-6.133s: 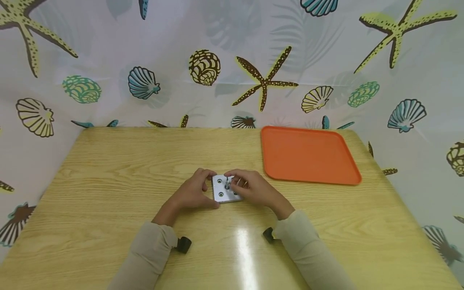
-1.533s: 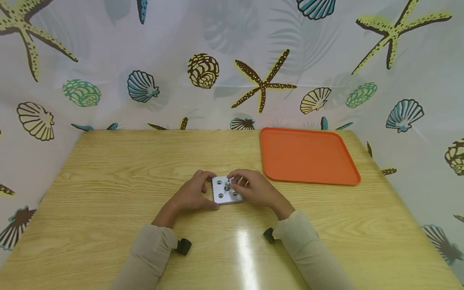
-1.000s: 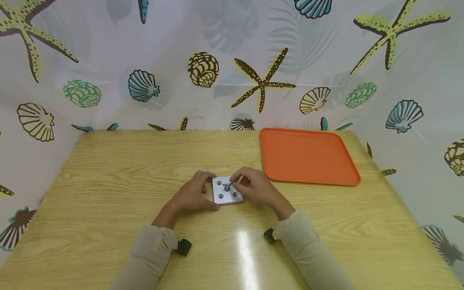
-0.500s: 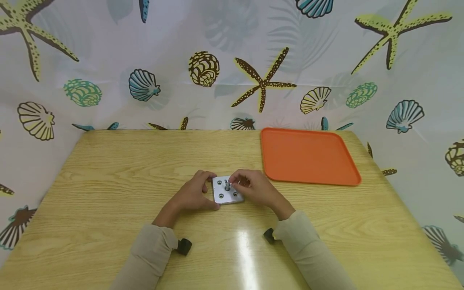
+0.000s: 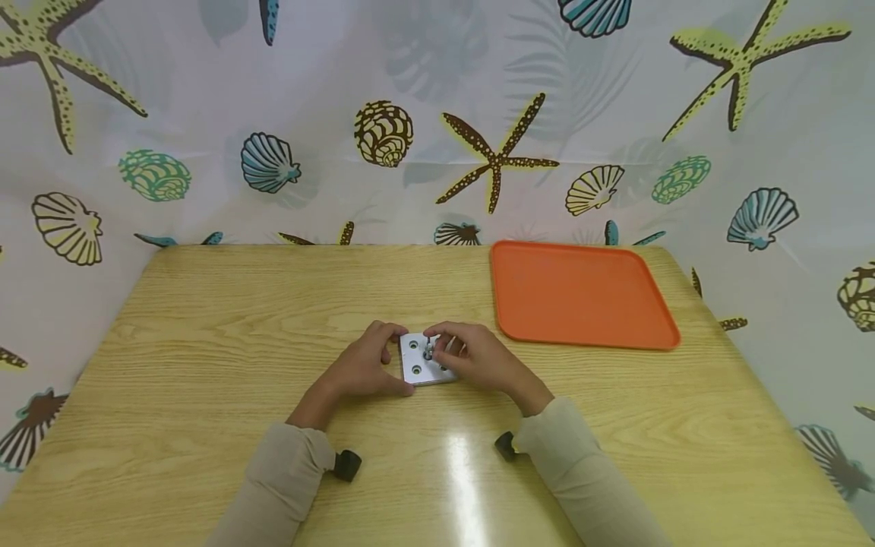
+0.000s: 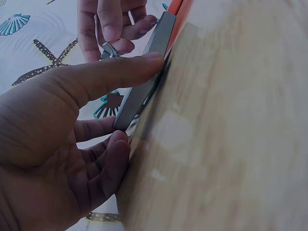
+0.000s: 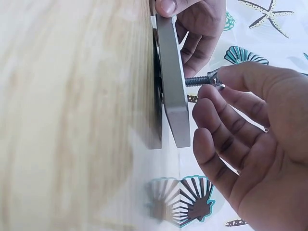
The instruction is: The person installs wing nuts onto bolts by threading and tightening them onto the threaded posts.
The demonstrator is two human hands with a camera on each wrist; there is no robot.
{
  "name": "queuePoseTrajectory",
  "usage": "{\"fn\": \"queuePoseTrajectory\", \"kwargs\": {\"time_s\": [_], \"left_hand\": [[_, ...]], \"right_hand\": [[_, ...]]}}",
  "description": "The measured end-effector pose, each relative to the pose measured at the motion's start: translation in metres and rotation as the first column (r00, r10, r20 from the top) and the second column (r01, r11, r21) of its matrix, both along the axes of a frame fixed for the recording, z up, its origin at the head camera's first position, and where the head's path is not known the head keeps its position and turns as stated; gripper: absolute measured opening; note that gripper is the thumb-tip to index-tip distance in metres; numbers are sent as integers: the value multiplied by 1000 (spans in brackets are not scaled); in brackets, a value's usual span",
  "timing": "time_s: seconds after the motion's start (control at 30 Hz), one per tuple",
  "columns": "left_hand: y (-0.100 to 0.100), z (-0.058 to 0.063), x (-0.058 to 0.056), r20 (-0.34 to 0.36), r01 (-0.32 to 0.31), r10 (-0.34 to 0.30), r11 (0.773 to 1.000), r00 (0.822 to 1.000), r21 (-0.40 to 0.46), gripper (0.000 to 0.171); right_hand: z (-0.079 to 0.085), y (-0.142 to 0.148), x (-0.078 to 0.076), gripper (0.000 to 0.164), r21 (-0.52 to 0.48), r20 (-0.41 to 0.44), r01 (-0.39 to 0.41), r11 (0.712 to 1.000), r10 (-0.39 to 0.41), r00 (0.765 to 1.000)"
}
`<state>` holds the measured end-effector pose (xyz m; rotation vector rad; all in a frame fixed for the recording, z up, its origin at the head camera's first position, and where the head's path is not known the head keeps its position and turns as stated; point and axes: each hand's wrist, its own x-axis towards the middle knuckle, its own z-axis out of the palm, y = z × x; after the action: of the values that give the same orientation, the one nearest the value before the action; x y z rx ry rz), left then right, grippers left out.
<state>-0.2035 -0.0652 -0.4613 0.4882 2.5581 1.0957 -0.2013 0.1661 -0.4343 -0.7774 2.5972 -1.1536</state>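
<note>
A square metal plate [image 5: 418,372] with holes near its corners lies in the middle of the wooden table. From its centre rises a threaded bolt [image 7: 194,81], with a wing nut [image 7: 216,78] near its free end. My left hand [image 5: 362,366] grips the plate's left side, thumb at the near edge and fingers at the far edge. My right hand [image 5: 484,357] is over the plate's right part, thumb and fingers pinching the wing nut. In the right wrist view, a length of bare thread shows between plate and nut. The right hand hides the plate's right holes in the head view.
An orange tray [image 5: 584,296] lies at the back right of the wooden table [image 5: 273,296], beyond my right hand. A cloth [image 5: 314,76] printed with shells and starfish hangs behind and beside the table.
My right fingers draw back from the wing nut, then close on it again. Its wings point different ways between frames, so it has turned. The left hand and plate stay in place.
</note>
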Motion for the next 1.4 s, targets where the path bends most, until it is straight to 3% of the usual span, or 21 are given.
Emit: {"fn": "queuePoseTrajectory", "kwargs": {"time_s": [0.37, 0.87, 1.4], "left_hand": [[0, -1, -1, -2, -5, 5, 1000, 1000, -9, 86], [3, -1, 7, -5, -8, 8, 1000, 1000, 10, 86], [4, 1, 10, 0, -14, 14, 1000, 1000, 6, 85]], "right_hand": [[1, 2, 1, 20, 7, -7, 48, 999, -48, 999], [2, 7, 6, 5, -9, 15, 45, 999, -44, 999], [-2, 6, 5, 13, -52, -25, 18, 998, -19, 1000]]}}
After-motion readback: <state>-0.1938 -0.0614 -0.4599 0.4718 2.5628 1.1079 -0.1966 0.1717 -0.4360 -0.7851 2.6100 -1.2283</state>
